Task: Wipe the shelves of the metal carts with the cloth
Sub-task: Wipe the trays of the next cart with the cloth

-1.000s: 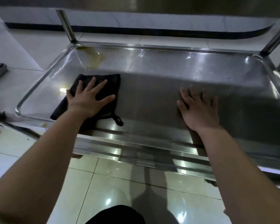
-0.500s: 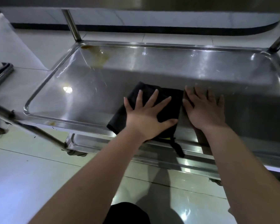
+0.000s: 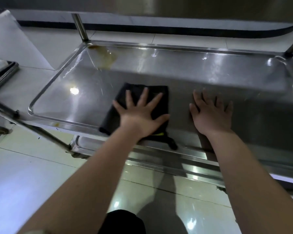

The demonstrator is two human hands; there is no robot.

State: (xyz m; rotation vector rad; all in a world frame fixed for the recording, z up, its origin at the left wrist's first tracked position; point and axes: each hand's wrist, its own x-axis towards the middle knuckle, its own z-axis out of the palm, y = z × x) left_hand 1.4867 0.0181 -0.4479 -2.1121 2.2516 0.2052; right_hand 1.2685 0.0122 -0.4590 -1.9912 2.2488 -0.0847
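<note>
**On the cart shelf: cloth apart from the right hand again**

Half a second ago the cloth [image 3: 121,97] lay touching the right hand [image 3: 211,114]. Now a strip of bare metal separates them, the cloth having slid back to the left. A second ago it lay near the shelf's left end. The right hand has kept its place, palm down and fingers straight, flat on the shelf [image 3: 176,76].

The left hand [image 3: 140,114] presses the cloth with fingers spread and straight; nothing is gripped. Cloth and hand sit at mid-length of the shelf, close to the near rim.

The shelf is a shallow steel pan with a raised rim and rounded corners. It holds the cloth, both hands and a brownish stain [image 3: 105,56] in the far left corner, beside a post [image 3: 79,27]. A lower shelf [image 3: 159,157] shows beneath the near rim; what it holds cannot be told.

The cloth is black and folded to a rough rectangle. A dark strap [image 3: 172,144] hangs from it over the near rim, and a yellow patch shows at its near edge. A dark tray [image 3: 2,71] lies well apart at the left.
</note>
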